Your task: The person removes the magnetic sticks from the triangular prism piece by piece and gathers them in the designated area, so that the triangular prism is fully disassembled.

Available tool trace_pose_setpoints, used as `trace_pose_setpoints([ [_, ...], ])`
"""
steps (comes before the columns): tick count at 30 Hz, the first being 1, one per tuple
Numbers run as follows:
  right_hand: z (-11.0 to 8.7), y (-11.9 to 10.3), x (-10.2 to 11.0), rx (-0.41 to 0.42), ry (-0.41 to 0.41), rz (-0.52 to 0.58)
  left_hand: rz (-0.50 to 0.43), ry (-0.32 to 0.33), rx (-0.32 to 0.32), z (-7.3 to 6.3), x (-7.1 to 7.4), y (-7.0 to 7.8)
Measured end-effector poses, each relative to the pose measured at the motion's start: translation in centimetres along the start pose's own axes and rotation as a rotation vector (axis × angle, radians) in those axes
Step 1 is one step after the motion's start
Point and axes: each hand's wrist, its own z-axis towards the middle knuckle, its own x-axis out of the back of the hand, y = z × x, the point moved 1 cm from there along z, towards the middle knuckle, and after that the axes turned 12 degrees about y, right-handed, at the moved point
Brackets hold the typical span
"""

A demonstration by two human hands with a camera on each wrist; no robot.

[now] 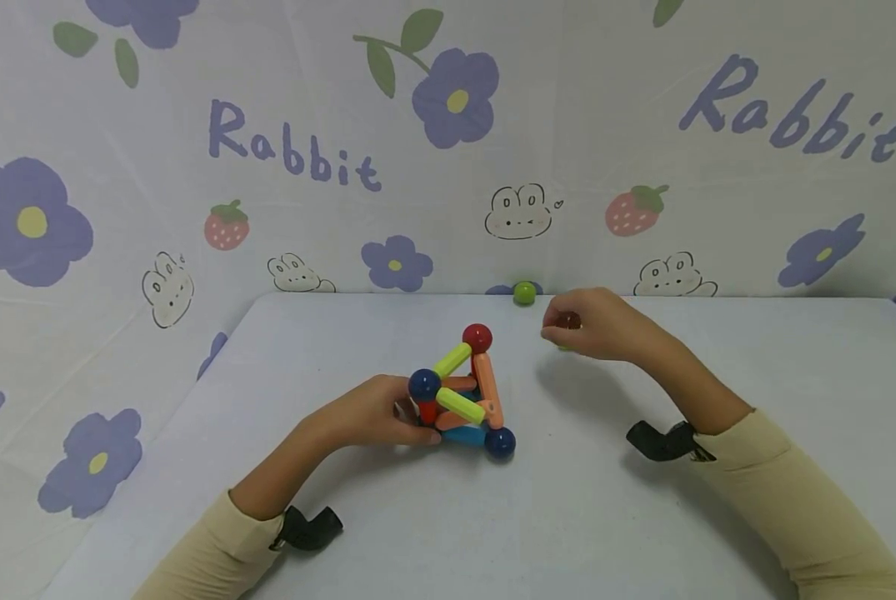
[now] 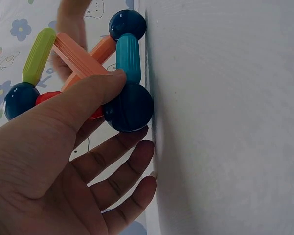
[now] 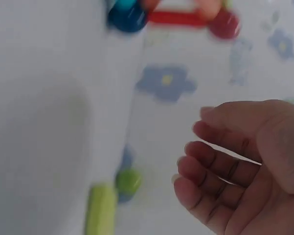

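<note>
A ball-and-stick toy frame (image 1: pixel 490 387) stands on the table, its colored sticks joined by dark blue and red balls. My left hand (image 1: pixel 372 412) grips its lower left corner; in the left wrist view the thumb lies over a dark blue ball (image 2: pixel 129 108) by a teal stick (image 2: pixel 128 58), the fingers behind and below. To the frame's right, my right hand (image 1: pixel 601 325) hovers above the table. Its fingers bend loosely with nothing between them in the right wrist view. A yellow-green stick (image 3: pixel 101 210) lies close by, mostly hidden by that hand in the head view.
A green ball (image 1: pixel 524 293) sits at the table's back edge, left of the right hand. Behind the white table (image 1: pixel 568 517) hangs a cloth (image 1: pixel 305 75) printed with flowers, rabbits and strawberries. Each wrist wears a black curved piece (image 1: pixel 308 529).
</note>
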Motion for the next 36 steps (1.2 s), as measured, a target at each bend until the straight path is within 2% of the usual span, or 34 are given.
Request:
trace_pose_setpoints([
  [3,-0.5,-3.3,-0.3,0.122,0.014,0.055,-0.004,-0.001,-0.006,0.0,0.0,0.0],
  [6,-1.3,-6.3,-0.7,0.229,-0.006,0.079,-0.011,-0.001,-0.026,0.0,0.0,0.1],
  [9,-2.2,-8.4,-1.3,0.274,-0.037,0.064,-0.016,0.0,-0.043,0.0,0.0,-0.1],
  [12,-2.8,-9.6,-2.3,0.306,-0.04,0.012,-0.017,0.002,-0.054,0.0,0.0,-0.2],
  [17,-3.5,-10.9,-4.1,0.338,-0.02,-0.023,-0.023,0.014,-0.09,0.0,0.0,-0.4],
  [21,-3.7,-11.3,-4.7,0.348,0.007,-0.044,-0.021,0.017,-0.1,0.1,0.1,-0.4],
  [36,-3.6,-11.1,-3.3,0.312,0.052,-0.135,-0.029,-0.022,-0.083,0.1,0.1,0.0],
])
